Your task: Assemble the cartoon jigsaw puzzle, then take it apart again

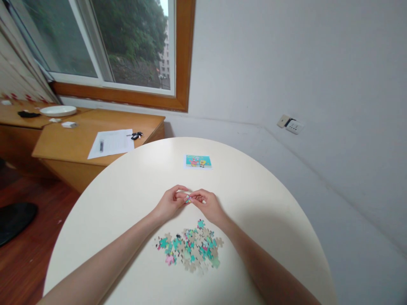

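Note:
Between my two hands, above the middle of the white table, are small colourful puzzle pieces (188, 199), partly covered by my fingers; how many there are I cannot tell. My left hand (171, 201) pinches them from the left, its index finger raised a little. From the right, my right hand (206, 204) pinches them too, fingertips almost meeting the left ones. Closer to me lies a loose pile of puzzle pieces (193, 248), some turquoise, pink or green, others showing grey-beige backs. Beyond my hands a picture card (199, 162) with cartoon figures on turquoise lies flat.
The round white table (127, 203) stands by a wall with a socket (294, 126). At the back left, a wooden desk (73, 146) bears a sheet of paper (112, 143), keys (136, 135) and a white plate (58, 111). A dark round base (17, 220) rests on the floor.

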### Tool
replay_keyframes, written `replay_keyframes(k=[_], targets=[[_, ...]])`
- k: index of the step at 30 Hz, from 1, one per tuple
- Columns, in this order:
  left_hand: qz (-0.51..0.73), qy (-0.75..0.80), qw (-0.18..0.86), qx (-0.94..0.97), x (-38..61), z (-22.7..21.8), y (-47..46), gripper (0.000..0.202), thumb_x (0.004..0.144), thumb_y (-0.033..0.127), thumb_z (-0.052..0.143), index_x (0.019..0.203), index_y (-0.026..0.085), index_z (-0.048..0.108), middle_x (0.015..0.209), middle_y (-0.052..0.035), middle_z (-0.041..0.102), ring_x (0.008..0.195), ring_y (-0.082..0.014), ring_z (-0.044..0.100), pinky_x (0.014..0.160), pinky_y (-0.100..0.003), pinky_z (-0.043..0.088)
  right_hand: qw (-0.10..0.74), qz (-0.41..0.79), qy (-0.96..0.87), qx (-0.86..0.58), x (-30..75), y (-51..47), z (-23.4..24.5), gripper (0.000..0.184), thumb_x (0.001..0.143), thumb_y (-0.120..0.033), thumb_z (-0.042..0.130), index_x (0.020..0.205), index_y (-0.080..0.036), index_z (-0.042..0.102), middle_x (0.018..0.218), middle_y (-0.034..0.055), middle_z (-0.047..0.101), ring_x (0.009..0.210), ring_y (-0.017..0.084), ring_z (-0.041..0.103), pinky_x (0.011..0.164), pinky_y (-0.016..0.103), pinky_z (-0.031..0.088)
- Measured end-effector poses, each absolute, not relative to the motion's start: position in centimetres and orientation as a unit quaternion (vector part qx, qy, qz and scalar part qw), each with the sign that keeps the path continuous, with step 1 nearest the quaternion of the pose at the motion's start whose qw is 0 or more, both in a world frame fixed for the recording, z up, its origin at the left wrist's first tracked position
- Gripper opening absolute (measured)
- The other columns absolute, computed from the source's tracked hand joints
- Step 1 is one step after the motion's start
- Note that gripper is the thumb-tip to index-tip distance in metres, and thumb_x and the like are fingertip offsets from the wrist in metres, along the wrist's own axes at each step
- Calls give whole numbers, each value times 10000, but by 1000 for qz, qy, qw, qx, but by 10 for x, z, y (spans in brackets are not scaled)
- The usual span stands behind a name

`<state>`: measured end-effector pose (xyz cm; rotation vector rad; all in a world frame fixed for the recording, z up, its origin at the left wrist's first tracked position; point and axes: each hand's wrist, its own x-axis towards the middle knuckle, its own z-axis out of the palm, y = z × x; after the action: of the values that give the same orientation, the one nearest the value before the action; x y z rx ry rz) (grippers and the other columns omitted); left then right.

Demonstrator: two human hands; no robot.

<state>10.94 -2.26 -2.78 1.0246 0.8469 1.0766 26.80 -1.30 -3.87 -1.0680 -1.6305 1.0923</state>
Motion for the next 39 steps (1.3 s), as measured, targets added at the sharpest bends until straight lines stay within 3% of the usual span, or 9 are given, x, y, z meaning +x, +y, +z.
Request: replay_keyframes(k=[11, 26, 39], targets=[[475, 362, 664, 449, 108, -26, -24, 495, 569, 263, 817, 953, 161, 523, 766, -58, 722, 698, -136, 661, 693, -234, 458, 437, 431, -665, -425, 268, -13, -39, 121, 713, -272, 641, 807, -201, 672, 748, 11, 643, 672, 128, 563, 628, 264, 456], [477, 359, 661, 455, 108, -28, -23, 516, 576, 247, 814, 993, 164, 522, 833, -75, 714, 747, -154, 659, 726, -255, 459, 434, 377, -689, -441, 267, -17, -34, 45, 719, -222, 586, 735, -209, 625, 779, 7, 621, 665, 126, 537, 613, 257, 434], [492, 391, 612, 480, 108, -29, -21, 434, 594, 246, 795, 941, 153, 552, 845, -54, 670, 813, -168, 653, 778, -299, 480, 460, 430, -606, -486, 298, 10, -44, 165, 668, -312, 638, 762, -177, 622, 725, 30, 668, 640, 130, 583, 642, 277, 473]])
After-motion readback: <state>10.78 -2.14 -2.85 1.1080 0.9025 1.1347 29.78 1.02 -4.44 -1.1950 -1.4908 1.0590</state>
